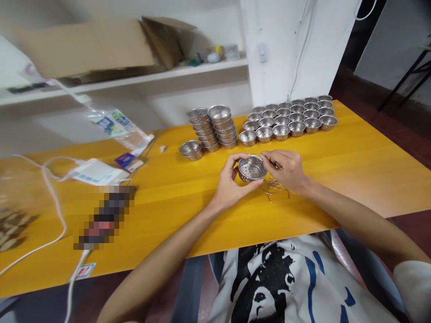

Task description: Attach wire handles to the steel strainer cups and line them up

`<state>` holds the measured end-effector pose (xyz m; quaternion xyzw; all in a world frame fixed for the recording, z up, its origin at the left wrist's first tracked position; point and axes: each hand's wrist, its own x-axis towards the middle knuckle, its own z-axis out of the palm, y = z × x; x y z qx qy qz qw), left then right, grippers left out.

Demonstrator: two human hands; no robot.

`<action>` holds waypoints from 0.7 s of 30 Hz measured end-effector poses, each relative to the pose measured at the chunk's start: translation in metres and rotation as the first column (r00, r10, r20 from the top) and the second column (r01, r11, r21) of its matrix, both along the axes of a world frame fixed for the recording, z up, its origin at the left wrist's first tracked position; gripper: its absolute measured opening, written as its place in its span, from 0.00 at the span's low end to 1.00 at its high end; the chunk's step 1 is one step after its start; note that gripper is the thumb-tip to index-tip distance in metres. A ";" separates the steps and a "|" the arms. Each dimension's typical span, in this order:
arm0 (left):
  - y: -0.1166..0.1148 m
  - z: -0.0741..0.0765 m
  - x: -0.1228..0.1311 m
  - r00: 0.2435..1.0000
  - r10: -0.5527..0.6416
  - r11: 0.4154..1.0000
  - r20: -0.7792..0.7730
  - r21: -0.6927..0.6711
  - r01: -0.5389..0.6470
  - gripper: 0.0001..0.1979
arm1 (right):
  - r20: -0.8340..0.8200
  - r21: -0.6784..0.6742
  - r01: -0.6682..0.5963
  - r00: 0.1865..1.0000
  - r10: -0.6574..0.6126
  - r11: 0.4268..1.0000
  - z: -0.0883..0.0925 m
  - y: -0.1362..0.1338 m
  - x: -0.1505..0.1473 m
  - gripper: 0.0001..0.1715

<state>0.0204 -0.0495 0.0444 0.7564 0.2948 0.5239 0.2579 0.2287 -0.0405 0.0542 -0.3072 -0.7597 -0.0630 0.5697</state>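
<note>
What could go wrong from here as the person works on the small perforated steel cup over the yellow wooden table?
1. The small perforated steel cup is held by fingertips of the left hand, the right hand at its rim; it might slip onto the yellow wooden table.
2. The loose bent steel wires lie beside the right hand; a sweep could scatter them.
3. The stacks of steel cups stand just behind; a knock may topple them.

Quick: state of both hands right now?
Left hand: closed, holding the perforated metal cup.
Right hand: closed, fingertips pinching that cup's rim.
</note>
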 end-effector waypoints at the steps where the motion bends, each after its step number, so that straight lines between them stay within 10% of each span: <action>1: -0.001 0.002 0.000 0.999 0.001 1.000 -0.033 0.017 -0.001 0.30 | -0.008 -0.001 -0.012 1.000 0.012 1.000 0.000 -0.001 -0.001 0.11; 6: -0.002 0.005 0.001 0.994 -0.019 1.000 -0.106 0.015 0.020 0.28 | -0.124 -0.260 -0.186 0.979 0.159 0.947 0.007 -0.011 -0.005 0.16; 14: 0.000 0.010 -0.003 0.991 -0.136 0.953 0.012 -0.272 0.134 0.29 | -0.433 -0.534 -0.628 0.779 0.454 0.566 0.025 -0.011 0.001 0.19; 21: -0.004 0.015 0.001 0.990 -0.135 0.886 0.046 -0.442 0.141 0.30 | -0.428 -0.641 -0.566 0.824 0.371 0.518 0.018 -0.013 -0.004 0.23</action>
